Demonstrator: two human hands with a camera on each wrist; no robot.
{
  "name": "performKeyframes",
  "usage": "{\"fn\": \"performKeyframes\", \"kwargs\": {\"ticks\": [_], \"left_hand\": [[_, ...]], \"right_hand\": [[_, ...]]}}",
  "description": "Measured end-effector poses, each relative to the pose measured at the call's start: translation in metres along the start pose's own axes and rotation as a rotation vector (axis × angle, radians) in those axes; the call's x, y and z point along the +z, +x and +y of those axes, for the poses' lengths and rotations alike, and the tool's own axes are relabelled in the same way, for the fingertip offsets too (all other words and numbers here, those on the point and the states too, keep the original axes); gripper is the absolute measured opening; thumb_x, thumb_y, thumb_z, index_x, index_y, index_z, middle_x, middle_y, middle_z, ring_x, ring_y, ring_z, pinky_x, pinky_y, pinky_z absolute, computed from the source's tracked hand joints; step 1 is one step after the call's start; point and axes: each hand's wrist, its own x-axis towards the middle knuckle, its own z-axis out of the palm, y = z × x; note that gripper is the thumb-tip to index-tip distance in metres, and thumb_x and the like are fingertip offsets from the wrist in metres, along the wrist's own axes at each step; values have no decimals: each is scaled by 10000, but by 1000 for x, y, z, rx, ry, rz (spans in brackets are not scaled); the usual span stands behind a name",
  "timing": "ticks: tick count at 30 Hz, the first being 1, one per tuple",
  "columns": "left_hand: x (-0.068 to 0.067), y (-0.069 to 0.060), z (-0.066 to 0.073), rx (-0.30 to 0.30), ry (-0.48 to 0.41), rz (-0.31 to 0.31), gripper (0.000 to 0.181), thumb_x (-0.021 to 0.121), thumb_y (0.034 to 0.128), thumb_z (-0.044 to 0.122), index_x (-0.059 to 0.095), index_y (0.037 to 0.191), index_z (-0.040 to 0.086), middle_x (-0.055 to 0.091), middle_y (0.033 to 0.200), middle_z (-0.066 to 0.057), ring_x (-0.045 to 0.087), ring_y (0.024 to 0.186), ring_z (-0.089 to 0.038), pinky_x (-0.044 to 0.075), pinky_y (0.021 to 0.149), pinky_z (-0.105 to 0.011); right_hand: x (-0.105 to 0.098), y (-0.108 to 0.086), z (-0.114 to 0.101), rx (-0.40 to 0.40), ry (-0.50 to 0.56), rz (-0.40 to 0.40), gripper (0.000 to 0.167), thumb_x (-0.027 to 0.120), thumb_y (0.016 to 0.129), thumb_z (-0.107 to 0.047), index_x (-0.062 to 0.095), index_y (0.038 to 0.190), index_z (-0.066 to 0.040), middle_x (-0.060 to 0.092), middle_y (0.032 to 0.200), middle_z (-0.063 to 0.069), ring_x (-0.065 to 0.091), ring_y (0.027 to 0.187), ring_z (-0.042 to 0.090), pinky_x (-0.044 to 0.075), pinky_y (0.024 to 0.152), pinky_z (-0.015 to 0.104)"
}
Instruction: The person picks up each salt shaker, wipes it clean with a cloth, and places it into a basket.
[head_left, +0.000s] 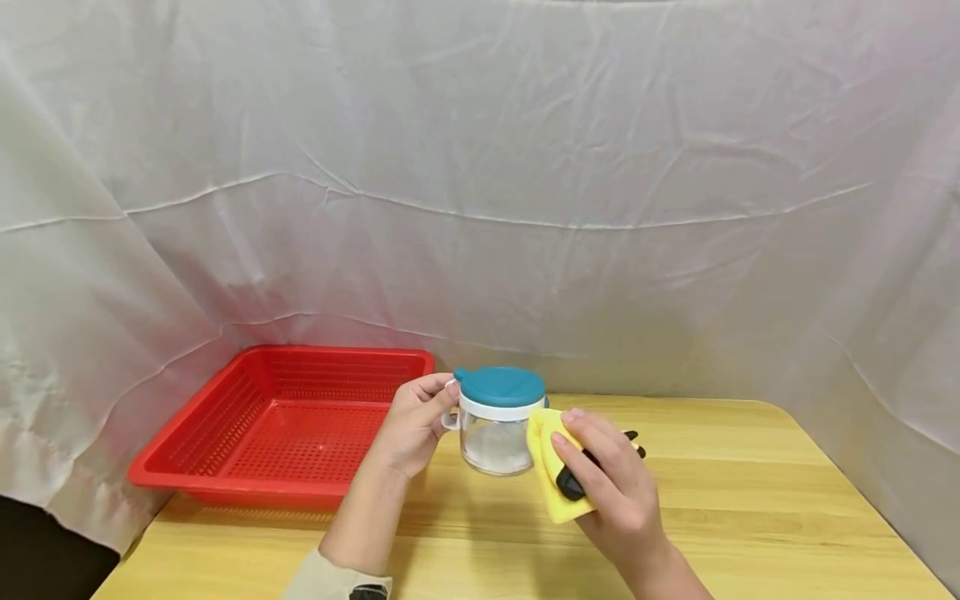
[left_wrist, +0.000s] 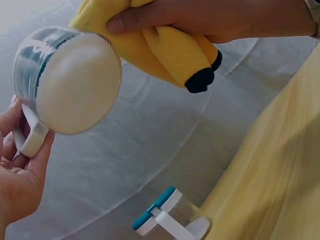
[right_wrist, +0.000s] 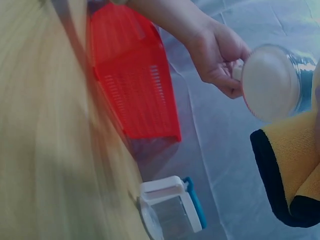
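My left hand (head_left: 415, 427) pinches the white handle of a clear jar (head_left: 497, 446) with a teal lid (head_left: 501, 387) and white rim. The jar is raised off the table, and its pale bottom (left_wrist: 80, 85) shows in the left wrist view. With curled fingers, my right hand (head_left: 621, 483) grips a folded yellow cloth (head_left: 553, 500) with black edging. This cloth lies against the jar's right side. In the right wrist view the left hand (right_wrist: 217, 57) is at the handle, while the right hand is mostly out of frame.
A second jar (right_wrist: 172, 215) with a teal lid and white handle stands on the wooden table (head_left: 750, 500), mostly hidden in the head view behind the held one. To the left sits a red perforated basket (head_left: 247, 483). A pale curtain (head_left: 480, 167) hangs behind the table.
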Motion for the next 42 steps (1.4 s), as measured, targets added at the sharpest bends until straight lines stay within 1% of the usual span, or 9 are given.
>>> {"fn": "performKeyframes", "kwargs": {"ticks": [3,7,10,13,19,23,28,34,42], "left_hand": [[1,1,0,-18,16,50,290,577,972,37,754,863,240,696,773,86,620,701,-58,513,640,-188],[3,3,-1,-35,48,105,268,606,953,29,760,857,227,688,756,72,617,675,-63,507,632,-191],[5,3,-1,-29,84,132,223,644,932,42,761,861,217,680,748,65,594,656,-65,493,620,-188],[6,2,-1,-3,114,138,200,666,918,49,758,860,217,659,733,63,559,646,-66,478,606,-185],[2,1,2,55,139,72,212,664,923,52,760,886,236,655,747,65,566,675,-73,497,634,-191],[-2,0,5,82,101,25,195,673,920,71,765,909,243,695,799,72,599,713,-79,527,686,-192],[-7,1,6,114,59,-47,141,675,927,121,762,935,231,711,827,83,615,738,-77,529,694,-189],[-12,0,6,121,9,-120,89,696,916,175,763,954,219,724,838,92,633,758,-60,531,703,-188],[-12,-5,6,158,22,-241,86,716,903,207,763,974,204,731,848,91,650,759,-55,531,700,-192]], "right_hand": [[2,-1,-4,-20,19,-39,137,649,940,-63,720,950,53,695,964,239,660,859,375,576,856,371],[4,-3,-8,-49,33,-109,145,633,952,-84,725,969,27,705,986,215,654,860,369,574,829,369],[4,-5,-9,-67,22,-146,147,627,956,-97,731,972,6,714,991,199,657,870,359,571,820,374],[4,-5,-9,-75,9,-159,148,626,958,-104,736,967,-5,720,984,190,662,870,351,569,809,376],[3,-2,-6,-64,9,-136,152,633,958,-107,731,948,9,719,968,197,662,844,349,565,782,373],[1,1,-2,-40,8,-87,153,647,950,-102,728,935,27,713,954,206,656,822,365,568,788,368],[0,2,2,-6,-6,-38,148,666,937,-97,727,918,37,710,941,216,657,817,381,570,819,359],[-3,0,5,43,-26,-27,155,661,941,-93,729,926,45,709,958,229,659,839,390,562,873,347],[-7,-3,5,82,-68,-53,153,648,946,-85,735,940,41,711,976,223,658,865,390,549,910,339]]}}
